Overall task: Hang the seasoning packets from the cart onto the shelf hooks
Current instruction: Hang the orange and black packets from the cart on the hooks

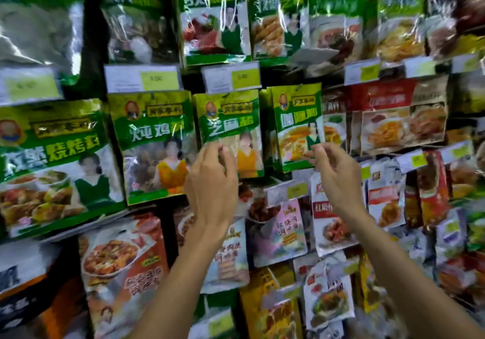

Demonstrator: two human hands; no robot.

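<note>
My left hand (212,181) is raised in front of a hanging green seasoning packet with a clear window (231,126). Its curled fingertips are at the packet's lower left edge, and I cannot make out whether they grip it. My right hand (337,178) is up beside it, thumb and forefinger pinching the lower right corner of a second green packet (298,126), which hangs from a shelf hook (299,86). The cart is out of view.
The shelf wall is packed with hanging packets: large green ones (154,144) at left, red and white ones (383,120) at right, orange and pink ones (123,260) below. Yellow price tags (143,78) run along each hook row.
</note>
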